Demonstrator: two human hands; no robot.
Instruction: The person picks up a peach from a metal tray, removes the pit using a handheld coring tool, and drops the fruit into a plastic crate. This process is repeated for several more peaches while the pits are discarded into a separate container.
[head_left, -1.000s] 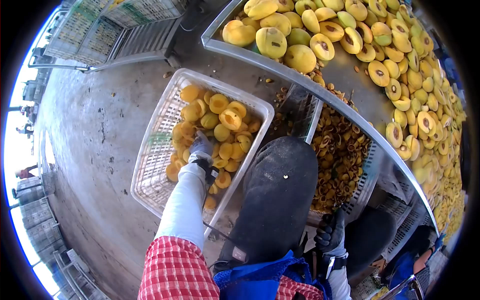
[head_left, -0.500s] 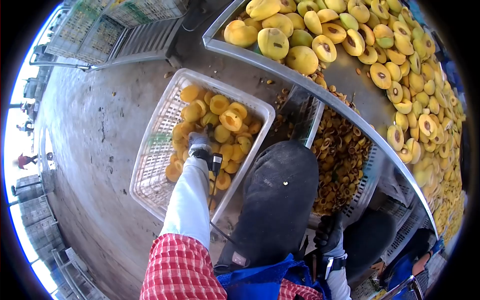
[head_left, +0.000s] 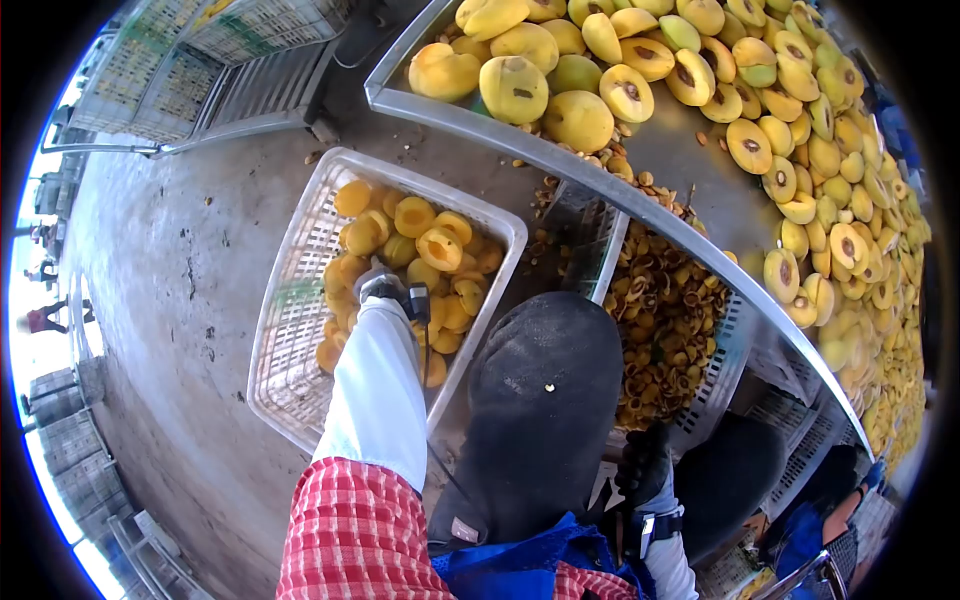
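My left hand, in a grey glove, reaches down among yellow fruit halves that look like pitted peaches. They lie in a white plastic basket. The fingers are hidden, so whether they hold a fruit cannot be told. My right hand, in a dark glove, is low beside my knee, its fingers curled; what they hold, if anything, is lost in shadow. Close above it, a second basket holds brown pit pieces and scraps.
A metal-rimmed table curves along the right, heaped with halved fruit, many with pits showing. Stacked crates stand at upper left. My knee lies between the baskets. Another person's arm shows at lower right.
The view has shifted, so the table and baskets appear further left. My left hand has sunk lower towards the near side of the fruit, and its fingers no longer show.
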